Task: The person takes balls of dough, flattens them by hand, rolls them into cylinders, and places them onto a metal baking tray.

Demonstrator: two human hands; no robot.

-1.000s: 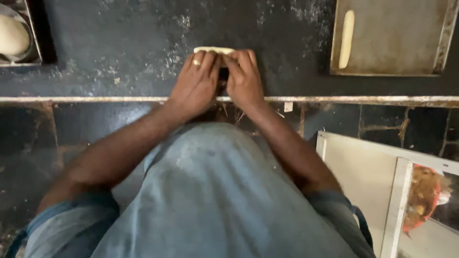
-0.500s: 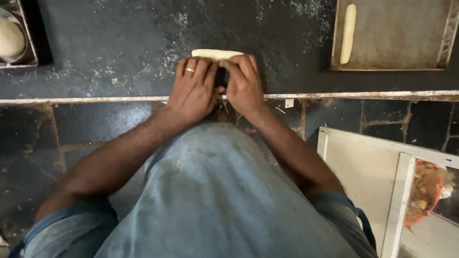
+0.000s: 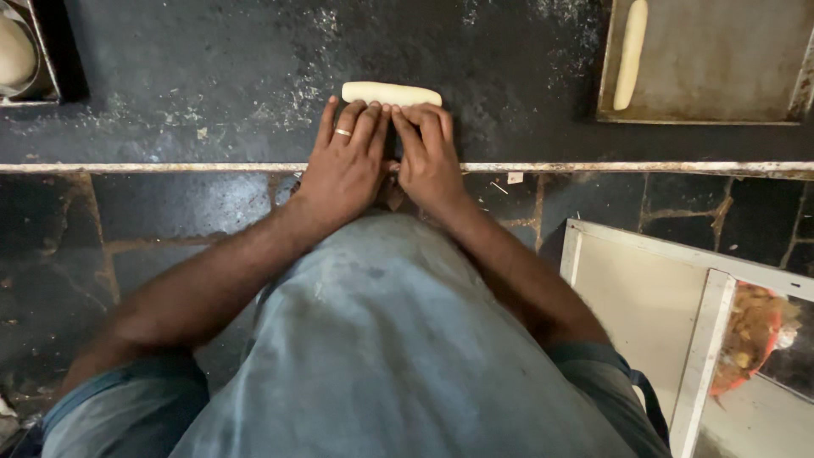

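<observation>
A short pale roll of dough (image 3: 391, 92) lies crosswise on the dark floured counter (image 3: 212, 93). My left hand (image 3: 343, 161), with a ring on one finger, lies flat just behind it, fingertips touching its near edge. Pressed flat beside it, my right hand (image 3: 426, 153) also reaches the roll with its fingertips. Both hands lie palm down, fingers together and stretched out, gripping nothing.
A metal baking tray (image 3: 721, 68) at the back right holds one long dough stick (image 3: 630, 53). A metal tin (image 3: 34, 64) with a dough lump (image 3: 13, 51) stands at the far left. Below the counter edge are a white frame (image 3: 704, 356) and an orange bag (image 3: 750, 335).
The dough roll has rolled away from me and come out from under my hands; it now shows fully beyond my fingertips and looks longer.
</observation>
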